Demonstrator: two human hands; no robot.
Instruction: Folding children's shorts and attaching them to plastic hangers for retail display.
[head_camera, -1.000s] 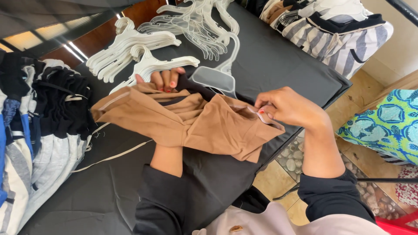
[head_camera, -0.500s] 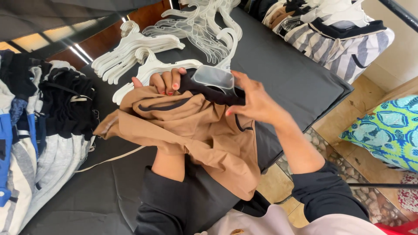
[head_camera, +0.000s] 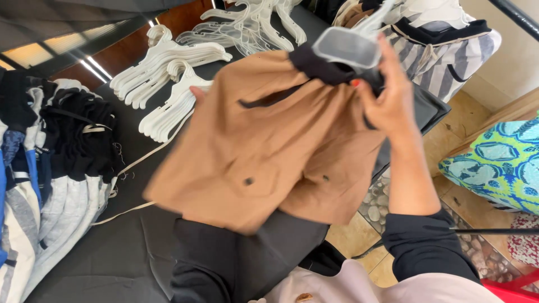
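A tan pair of shorts (head_camera: 264, 140) with a black waistband hangs from a clear plastic hanger (head_camera: 348, 47), lifted above the black table (head_camera: 112, 247). My right hand (head_camera: 387, 95) grips the hanger's top and the waistband. My left hand (head_camera: 196, 92) is mostly hidden behind the garment; only a fingertip shows at its upper left edge, so whether it holds the cloth I cannot tell. A buttoned back pocket faces me.
White hangers (head_camera: 168, 62) lie heaped at the table's far side, clear ones (head_camera: 247, 25) behind them. Folded black, grey and blue clothes (head_camera: 50, 151) are stacked on the left. Striped garments (head_camera: 443, 39) sit at upper right, a patterned cloth (head_camera: 494, 163) on the right. Tiled floor below.
The bunched shorts were fitted onto the clear hanger, then my right hand lifted hanger and shorts up and to the right so the garment now hangs open.
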